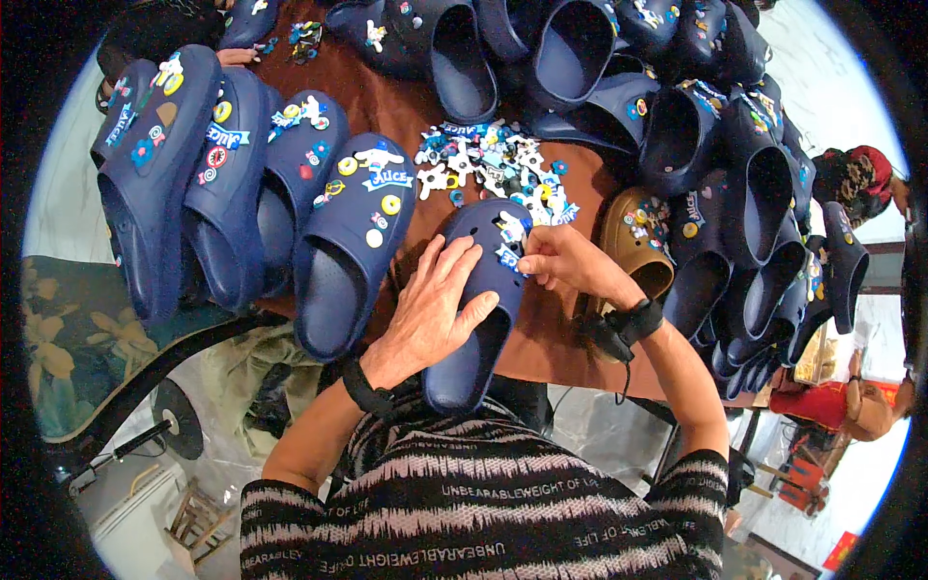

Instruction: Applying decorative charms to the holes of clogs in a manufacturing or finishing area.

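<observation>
A navy clog [480,307] lies near the bench's [551,338] near edge. The left hand [432,311] rests flat across it, fingers spread. The right hand [561,259] pinches a small charm [509,255] at the clog's toe. A pile of loose charms [493,164] sits just beyond. Decorated navy clogs [242,184] line the bench's left side, and a tan clog [638,237] lies to the right.
</observation>
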